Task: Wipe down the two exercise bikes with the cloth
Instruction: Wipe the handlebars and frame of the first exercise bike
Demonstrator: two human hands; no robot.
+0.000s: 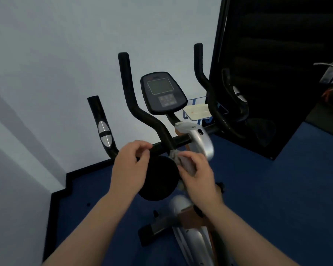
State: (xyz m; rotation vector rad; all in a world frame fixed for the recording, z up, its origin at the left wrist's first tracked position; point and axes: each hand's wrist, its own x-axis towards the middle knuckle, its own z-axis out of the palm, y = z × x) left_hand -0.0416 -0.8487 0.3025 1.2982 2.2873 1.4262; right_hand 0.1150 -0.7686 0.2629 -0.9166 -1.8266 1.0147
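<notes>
Crumpled grey cloth (183,162) sits bunched in the right hand (197,173), fingers curled around it, touching the black horizontal handlebar crossbar (178,141); the bar runs left-right, and the left hand (131,166) grips its left stretch.

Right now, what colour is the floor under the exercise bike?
Dark blue floor, edged by a black skirting; the head view shows it under the bike.
</notes>
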